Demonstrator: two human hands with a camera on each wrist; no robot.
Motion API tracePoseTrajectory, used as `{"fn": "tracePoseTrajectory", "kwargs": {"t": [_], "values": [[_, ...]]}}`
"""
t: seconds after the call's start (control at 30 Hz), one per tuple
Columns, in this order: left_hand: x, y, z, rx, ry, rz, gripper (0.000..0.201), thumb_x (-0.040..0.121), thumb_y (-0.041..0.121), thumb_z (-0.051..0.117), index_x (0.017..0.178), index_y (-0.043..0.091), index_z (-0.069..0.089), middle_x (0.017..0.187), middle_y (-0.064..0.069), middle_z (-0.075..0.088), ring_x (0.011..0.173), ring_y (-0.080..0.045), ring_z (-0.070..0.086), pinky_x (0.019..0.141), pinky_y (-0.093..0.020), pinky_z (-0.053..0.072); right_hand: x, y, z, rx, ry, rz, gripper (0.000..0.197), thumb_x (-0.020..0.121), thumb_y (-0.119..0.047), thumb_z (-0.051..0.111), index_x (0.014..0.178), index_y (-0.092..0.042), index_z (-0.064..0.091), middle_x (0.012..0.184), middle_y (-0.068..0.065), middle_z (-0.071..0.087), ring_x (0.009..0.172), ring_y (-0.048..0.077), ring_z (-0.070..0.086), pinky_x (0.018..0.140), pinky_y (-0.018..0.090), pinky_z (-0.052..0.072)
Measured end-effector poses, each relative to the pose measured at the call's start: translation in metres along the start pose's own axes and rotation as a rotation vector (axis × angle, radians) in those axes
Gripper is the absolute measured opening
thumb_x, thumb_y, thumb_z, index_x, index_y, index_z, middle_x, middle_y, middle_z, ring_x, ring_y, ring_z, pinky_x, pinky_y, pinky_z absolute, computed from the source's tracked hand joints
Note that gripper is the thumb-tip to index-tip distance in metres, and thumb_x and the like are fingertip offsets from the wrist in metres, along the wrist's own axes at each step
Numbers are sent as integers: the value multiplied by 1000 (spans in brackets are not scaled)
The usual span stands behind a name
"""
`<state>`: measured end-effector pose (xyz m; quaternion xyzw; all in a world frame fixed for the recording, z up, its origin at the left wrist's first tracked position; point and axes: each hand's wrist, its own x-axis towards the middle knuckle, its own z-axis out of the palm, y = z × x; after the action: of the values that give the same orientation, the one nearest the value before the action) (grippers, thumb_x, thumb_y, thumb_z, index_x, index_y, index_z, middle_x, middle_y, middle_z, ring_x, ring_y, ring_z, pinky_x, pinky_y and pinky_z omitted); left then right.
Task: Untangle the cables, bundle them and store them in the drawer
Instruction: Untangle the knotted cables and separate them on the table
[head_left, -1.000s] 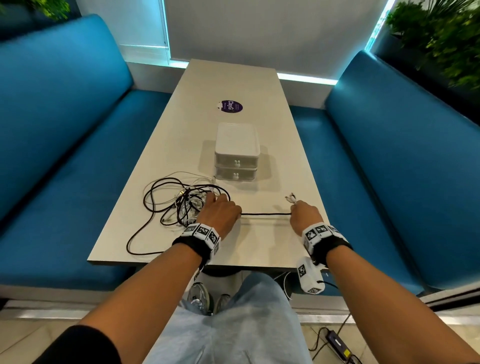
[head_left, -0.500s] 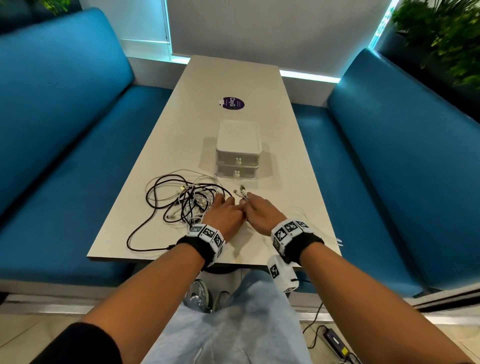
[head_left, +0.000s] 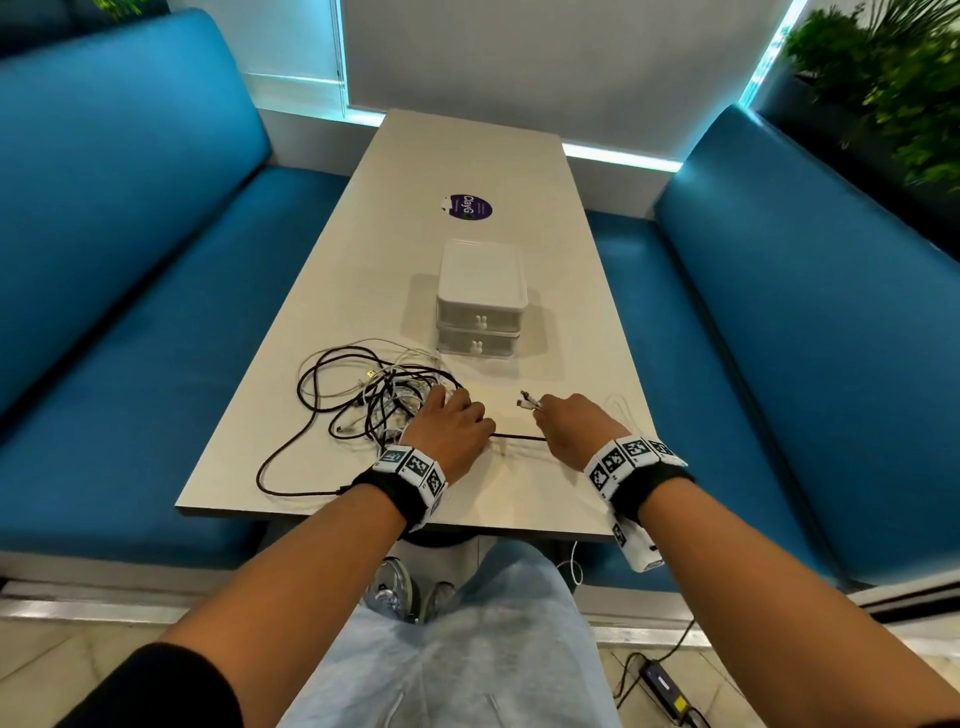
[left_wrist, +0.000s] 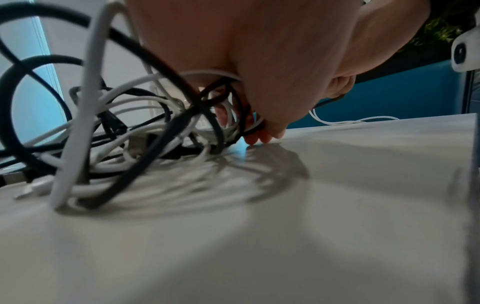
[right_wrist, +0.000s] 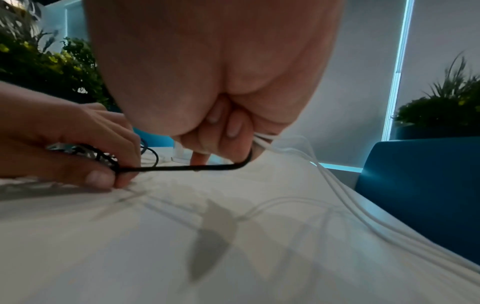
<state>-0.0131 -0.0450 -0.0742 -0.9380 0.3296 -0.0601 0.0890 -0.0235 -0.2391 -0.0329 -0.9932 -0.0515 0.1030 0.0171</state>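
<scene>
On the pale desk (head_left: 540, 499), the left hand (head_left: 451, 427) pins the black-and-white cable tangle (head_left: 374, 397) while the right hand (head_left: 575, 426) grips a black cable (head_left: 519, 437) and white plug ends. Nothing looks bundled; the white two-drawer box (head_left: 480, 301) sits closed just behind.

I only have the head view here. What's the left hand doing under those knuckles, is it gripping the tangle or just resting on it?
Observer: The left hand has fingers curled through black and white loops of the cable tangle, fingertips touching the table.
Operator: And the right?
Observer: The right hand pinches the black cable together with white cables.
Operator: Is that black run slack?
Observer: It runs nearly straight to the left hand, just above the table.
</scene>
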Motion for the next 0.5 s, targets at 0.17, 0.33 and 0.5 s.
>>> {"fn": "tracePoseTrajectory", "kwargs": {"t": [0.17, 0.33, 0.5], "values": [[-4, -6, -8, -14, -78, -51, 40, 87, 12, 51, 126, 22, 53, 125, 1, 53, 120, -29, 43, 97, -44, 30, -7, 13, 11, -178, -11, 19, 23, 101, -18, 37, 113, -8, 55, 95, 11, 62, 76, 29, 59, 61, 32, 42], [-7, -4, -9, -28, -154, -45, 58, 82, 12, 57, 137, 19, 39, 136, -2, 40, 124, -31, 37, 101, -45, 28, -9, 20, 12, -208, 21, 115, 22, 98, -13, 36, 110, -10, 55, 77, 3, 49, 72, 26, 55, 60, 32, 40], [-7, -8, -12, -69, -183, -58, 70, 76, 12, 60, 140, 27, 34, 139, 4, 37, 124, -28, 36, 101, -47, 26, -11, 27, 11, -192, 55, 168, 21, 97, -10, 36, 110, -11, 52, 66, -2, 34, 66, 24, 48, 59, 32, 39]]}}
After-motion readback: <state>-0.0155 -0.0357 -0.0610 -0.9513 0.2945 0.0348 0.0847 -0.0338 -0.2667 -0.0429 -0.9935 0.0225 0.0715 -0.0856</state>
